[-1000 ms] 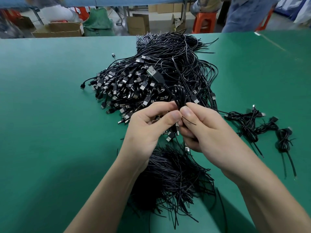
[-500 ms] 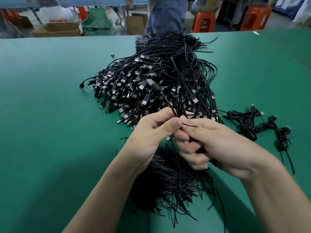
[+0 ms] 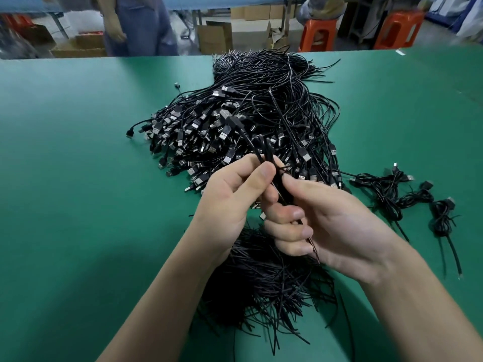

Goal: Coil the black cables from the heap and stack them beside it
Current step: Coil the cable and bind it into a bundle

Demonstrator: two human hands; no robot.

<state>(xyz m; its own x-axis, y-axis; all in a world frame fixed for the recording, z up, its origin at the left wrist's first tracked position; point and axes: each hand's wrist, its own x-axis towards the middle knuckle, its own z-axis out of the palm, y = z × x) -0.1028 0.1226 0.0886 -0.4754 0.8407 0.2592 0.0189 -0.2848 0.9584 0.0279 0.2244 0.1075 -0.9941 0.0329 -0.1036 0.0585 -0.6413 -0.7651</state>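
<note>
Your left hand (image 3: 235, 202) and right hand (image 3: 337, 226) met just above the near edge of the heap (image 3: 261, 113), both closed on 1 black cable (image 3: 263, 152). Your left thumb and forefinger were pinched together on the cable where it was folded into a tight bunch. From that pinch the cable ran up toward 11 o'clock, ending in a USB plug (image 3: 226, 116) that hung over the heap. Your right hand sat at 4 o'clock from the left. Its forefinger was stretched out with the tip against the bunch, and the other 3 fingers were curled in toward the palm, clamped on the cable's lower length. A thin bare wire end (image 3: 313, 250) poked out below those fingers toward 5 o'clock.

The heap spread across the middle of the green table (image 3: 65, 178), with plugs massed on its 9 o'clock side and long black strands sweeping out to 12 and 2 o'clock. More loose cable tails (image 3: 261, 280) lay under your wrists at 6 o'clock.

The coiled cables (image 3: 384, 189) lay in a short row on the table at 3 o'clock from your hands, just beside the heap, side by side and not piled up. The outermost coil (image 3: 441, 218) had its tails pointing toward 5 o'clock.

Beyond the table's far edge at 12 o'clock stood a person in blue trousers (image 3: 141, 27), cardboard boxes (image 3: 214, 37) and 2 orange stools (image 3: 317, 35).
</note>
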